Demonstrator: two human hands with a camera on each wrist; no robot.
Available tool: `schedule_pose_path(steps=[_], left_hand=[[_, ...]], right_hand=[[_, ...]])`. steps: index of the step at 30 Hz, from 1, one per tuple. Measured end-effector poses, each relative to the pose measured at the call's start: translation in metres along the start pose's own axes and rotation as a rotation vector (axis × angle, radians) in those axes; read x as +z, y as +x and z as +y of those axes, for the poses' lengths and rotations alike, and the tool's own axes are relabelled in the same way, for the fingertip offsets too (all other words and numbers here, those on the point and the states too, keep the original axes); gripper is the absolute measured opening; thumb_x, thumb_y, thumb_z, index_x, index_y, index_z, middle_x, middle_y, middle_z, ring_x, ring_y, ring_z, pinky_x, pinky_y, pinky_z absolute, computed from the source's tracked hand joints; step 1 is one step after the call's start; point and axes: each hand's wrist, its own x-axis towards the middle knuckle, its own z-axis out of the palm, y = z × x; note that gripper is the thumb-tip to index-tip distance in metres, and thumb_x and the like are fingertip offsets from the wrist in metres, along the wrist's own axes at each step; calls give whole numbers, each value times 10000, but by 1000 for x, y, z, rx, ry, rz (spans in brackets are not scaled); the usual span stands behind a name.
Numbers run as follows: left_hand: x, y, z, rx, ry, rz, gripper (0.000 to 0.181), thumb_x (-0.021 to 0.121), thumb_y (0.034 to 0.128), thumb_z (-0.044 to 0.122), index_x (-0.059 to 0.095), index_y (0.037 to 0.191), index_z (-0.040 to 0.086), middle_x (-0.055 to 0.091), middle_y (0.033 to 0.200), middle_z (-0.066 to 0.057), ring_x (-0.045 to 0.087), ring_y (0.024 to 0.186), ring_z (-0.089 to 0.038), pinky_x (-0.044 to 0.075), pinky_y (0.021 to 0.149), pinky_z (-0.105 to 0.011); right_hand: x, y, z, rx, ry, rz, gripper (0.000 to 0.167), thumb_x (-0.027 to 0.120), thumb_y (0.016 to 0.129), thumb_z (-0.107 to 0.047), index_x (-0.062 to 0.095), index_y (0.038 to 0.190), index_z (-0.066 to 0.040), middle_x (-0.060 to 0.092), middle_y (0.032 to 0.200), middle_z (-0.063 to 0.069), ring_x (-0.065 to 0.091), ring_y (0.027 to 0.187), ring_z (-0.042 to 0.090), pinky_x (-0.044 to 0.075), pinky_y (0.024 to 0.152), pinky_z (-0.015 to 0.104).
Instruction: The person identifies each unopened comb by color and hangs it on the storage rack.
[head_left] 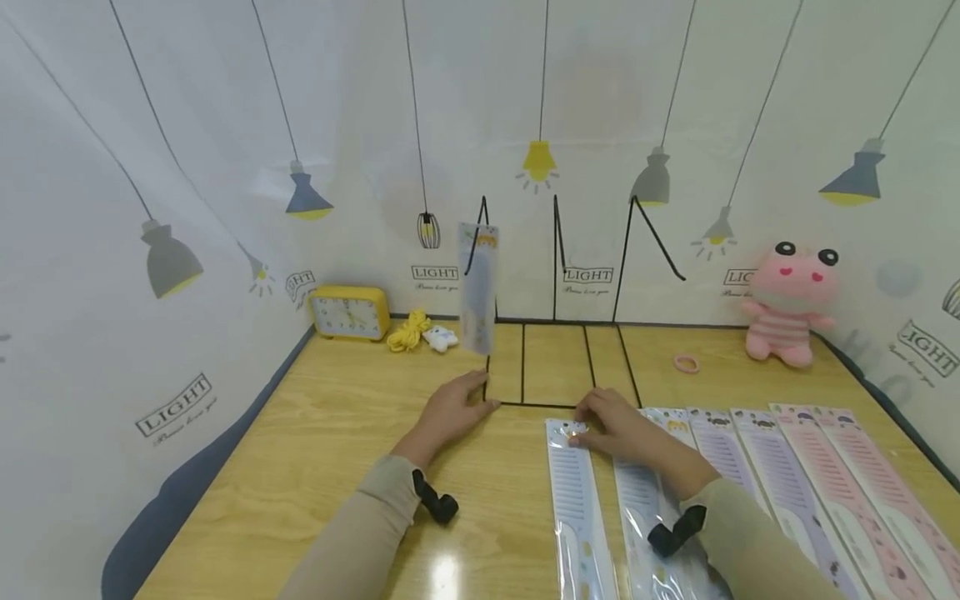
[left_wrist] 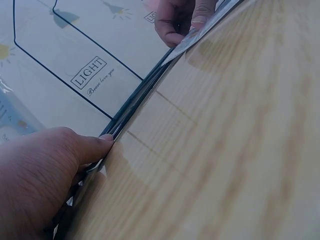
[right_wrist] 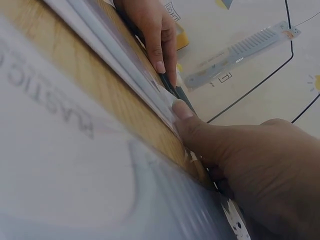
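My left hand (head_left: 454,407) rests at the front left corner of a black wire display rack (head_left: 540,406), thumb and fingertips touching the wire. In the left wrist view, the thumb (left_wrist: 95,148) lies along the rack's base. My right hand (head_left: 618,425) pinches the hole-punched top end of a packaged light-blue comb (head_left: 573,500), which lies on the table. In the right wrist view, the right thumb (right_wrist: 187,117) presses on the clear wrapper. Another packaged blue comb (head_left: 477,287) hangs from the rack's left hook.
More packaged combs, blue (head_left: 641,508), purple (head_left: 787,492) and pink (head_left: 885,475), lie in a row at the right. Along the back stand a yellow clock (head_left: 349,313), yellow cord (head_left: 409,331), a small white toy (head_left: 440,337) and a pink plush (head_left: 791,304). A pink ring (head_left: 686,363) lies nearby.
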Motion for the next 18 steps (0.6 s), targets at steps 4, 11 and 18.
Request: schedule_pose_path(steps=[4,11,18], left_hand=[[0,-2,1,-14,-13,4,642,625,984,465,480,1510,127,435,1557,-45,383,1442,-283,306,1187,-473],[0,-1,0,-17,-3,14,644,621,983,481,489,1505,128,438,1555,-54,390,1438,-283,314,1182,-477],[1,1,-2,3,-3,6,632,621,988,464,486,1506,128,437,1557,-45,386,1440,-285,321,1176,-489]], right_hand=[[0,-1,-1,-2,8,-1,347,770,887,-405,629,1037,-126,560,983,-60,487,918,146,473,816,362],[2,0,0,-27,54,30,328,756,903,-395,630,999,-108,508,847,-55,439,785,125,389,661,285],[2,-5,3,158,306,136,239,756,910,-391,671,1006,-189,604,852,-51,529,761,137,451,642,262]])
